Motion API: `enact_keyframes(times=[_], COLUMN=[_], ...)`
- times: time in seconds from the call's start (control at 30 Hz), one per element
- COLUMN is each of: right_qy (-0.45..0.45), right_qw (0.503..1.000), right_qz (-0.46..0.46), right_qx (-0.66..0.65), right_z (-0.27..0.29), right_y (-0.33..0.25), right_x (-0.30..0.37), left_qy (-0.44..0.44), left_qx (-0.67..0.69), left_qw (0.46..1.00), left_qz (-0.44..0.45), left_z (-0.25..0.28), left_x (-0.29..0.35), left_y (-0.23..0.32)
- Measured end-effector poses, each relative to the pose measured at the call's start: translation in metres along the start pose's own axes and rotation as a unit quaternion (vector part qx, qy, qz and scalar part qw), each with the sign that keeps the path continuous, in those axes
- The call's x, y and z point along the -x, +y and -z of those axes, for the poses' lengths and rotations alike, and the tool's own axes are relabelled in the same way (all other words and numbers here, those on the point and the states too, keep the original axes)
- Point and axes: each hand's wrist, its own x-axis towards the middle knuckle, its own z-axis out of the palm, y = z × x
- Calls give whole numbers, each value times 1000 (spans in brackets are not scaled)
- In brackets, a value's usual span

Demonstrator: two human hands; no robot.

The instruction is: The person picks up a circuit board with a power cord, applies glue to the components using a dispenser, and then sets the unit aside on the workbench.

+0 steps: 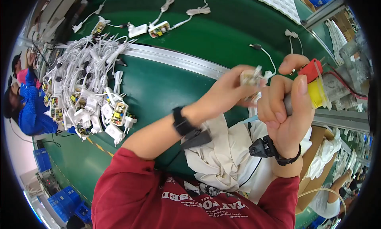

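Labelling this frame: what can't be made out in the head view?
Head view, all:
Small part: blurred, partly covered by left hand.
Red-and-yellow tool: grip covered by right hand.
White cabled pile: lower items buried under upper ones.
Right-rim parts: too small.

Bright light; left fingers (243,69) blurred; edges fisheye-bent, corners black.
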Motion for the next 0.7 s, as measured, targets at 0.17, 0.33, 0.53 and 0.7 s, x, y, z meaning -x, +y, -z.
enact_keyframes(times=[0.17, 0.33, 0.53, 0.7], right_qy=[9, 15, 28, 7], right_qw=[1000, 999, 1000, 1000], right_qz=[-5, 6, -2, 6], right_qx=[-18, -28, -12, -9], right_z=[-5, -10, -9, -8], right_y=[-1, -1, -3, -2], right_x=[2, 1, 0, 1], left_qy=[-32, 32, 196, 307], left_qx=[-377, -721, -713, -861], left_qw=[823, 609, 571, 404], left_qz=[-424, -330, -358, -35], left_z=[-15, 29, 70, 124], left_x=[-78, -113, -55, -18], left_y=[35, 16, 56, 99])
